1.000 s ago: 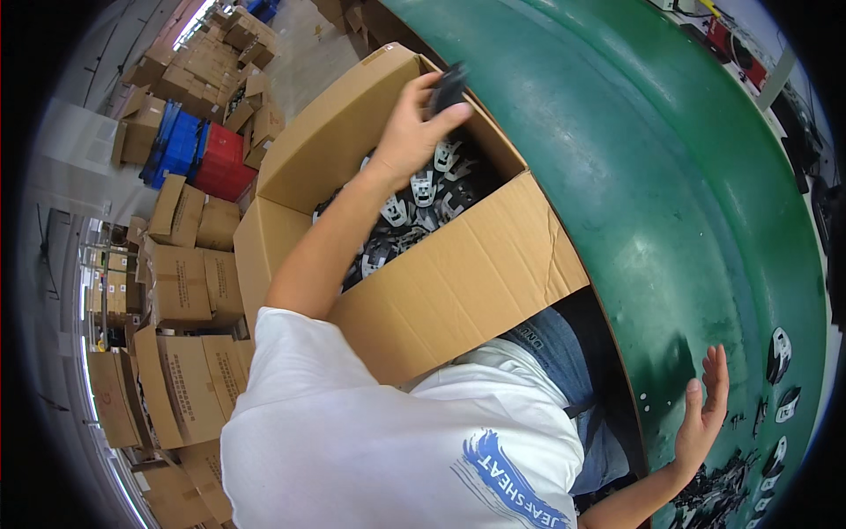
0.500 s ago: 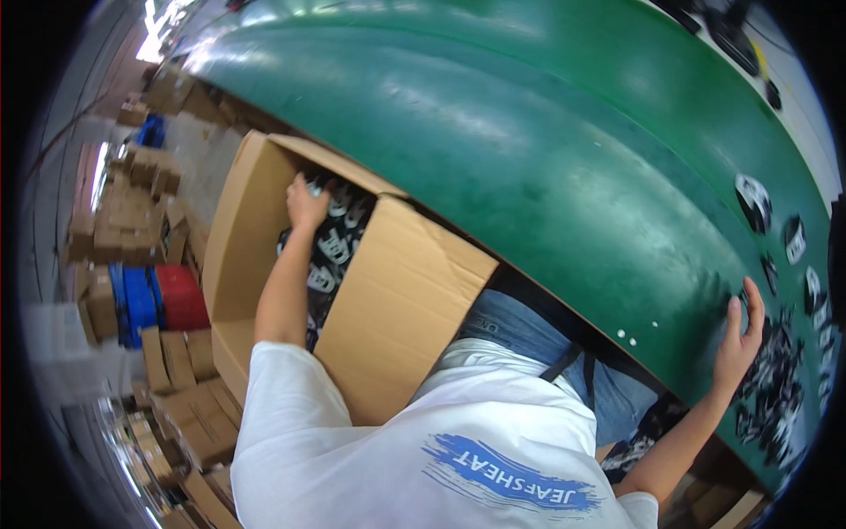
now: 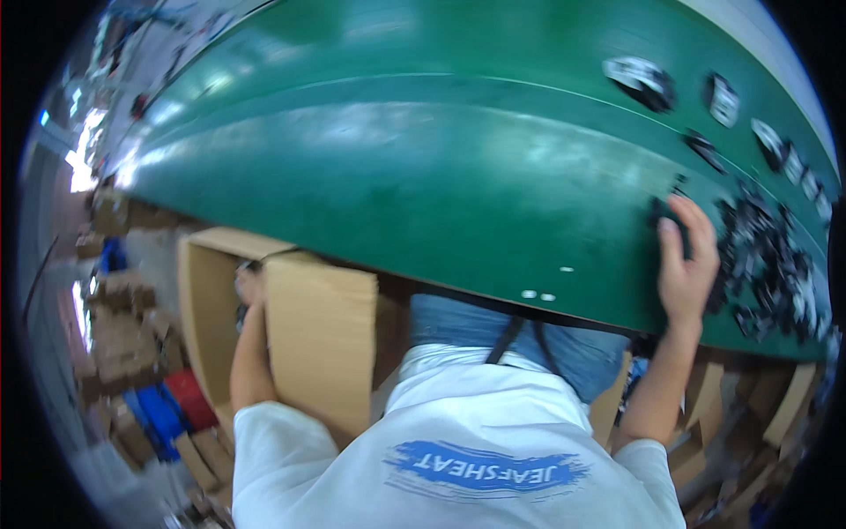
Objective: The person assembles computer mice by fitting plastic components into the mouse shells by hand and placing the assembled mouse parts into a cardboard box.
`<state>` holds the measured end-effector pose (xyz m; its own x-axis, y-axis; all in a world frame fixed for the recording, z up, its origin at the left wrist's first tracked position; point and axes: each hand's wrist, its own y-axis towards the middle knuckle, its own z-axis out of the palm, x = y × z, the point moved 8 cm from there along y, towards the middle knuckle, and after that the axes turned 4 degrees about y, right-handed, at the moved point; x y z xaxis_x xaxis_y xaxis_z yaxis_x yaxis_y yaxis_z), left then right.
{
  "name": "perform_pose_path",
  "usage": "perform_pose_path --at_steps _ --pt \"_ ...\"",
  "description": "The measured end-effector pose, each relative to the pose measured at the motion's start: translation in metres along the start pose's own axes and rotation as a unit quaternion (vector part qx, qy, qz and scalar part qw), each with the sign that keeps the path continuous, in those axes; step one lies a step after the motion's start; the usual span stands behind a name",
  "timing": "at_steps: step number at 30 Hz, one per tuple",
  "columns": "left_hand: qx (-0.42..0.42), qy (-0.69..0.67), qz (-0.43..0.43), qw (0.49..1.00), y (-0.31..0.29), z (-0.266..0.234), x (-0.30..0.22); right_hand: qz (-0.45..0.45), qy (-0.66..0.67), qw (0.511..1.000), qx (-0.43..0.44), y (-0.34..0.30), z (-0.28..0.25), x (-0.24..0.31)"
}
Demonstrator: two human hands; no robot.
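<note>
My left hand (image 3: 251, 284) is down inside an open cardboard carton (image 3: 204, 309) at the left. Its fingers are blurred and partly hidden, with something dark and greyish beside them; what they hold, if anything, I cannot make out. Over the green table (image 3: 423, 194) at the right is my right hand (image 3: 689, 264), thumb and fingers apart, nothing visible between them. Just beyond its fingertips lies a small black piece (image 3: 679, 183). Close on its right is a heap of black and grey pieces (image 3: 767, 256).
A black-and-white packaged item (image 3: 641, 81) and several similar ones lie along the table's far right. Small white bits (image 3: 538, 296) rest near its front edge. A raised carton flap (image 3: 322, 344) stands beside my left arm. Stacked cartons, blue bins (image 3: 154, 423) and a red bin (image 3: 188, 397) are at left.
The view has swung to the right. My left hand stays in the carton, now with its packed contents mostly hidden by the flap. My right hand remains over the table beside the heap.
</note>
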<state>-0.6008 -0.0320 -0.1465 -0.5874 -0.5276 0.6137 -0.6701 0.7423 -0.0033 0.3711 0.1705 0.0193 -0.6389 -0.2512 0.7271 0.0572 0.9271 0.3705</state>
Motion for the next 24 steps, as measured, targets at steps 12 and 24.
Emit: perform_pose_path --at_steps 12,24 --pt "-0.398 -0.662 0.032 0.635 -0.051 -0.443 -0.117 -0.074 -0.154 0.984 0.055 0.029 -0.005 0.009" --pt "-0.281 -0.520 0.577 0.564 -0.245 -0.695 -0.611 -0.084 -0.077 0.987 0.116 -0.003 0.014 0.030"
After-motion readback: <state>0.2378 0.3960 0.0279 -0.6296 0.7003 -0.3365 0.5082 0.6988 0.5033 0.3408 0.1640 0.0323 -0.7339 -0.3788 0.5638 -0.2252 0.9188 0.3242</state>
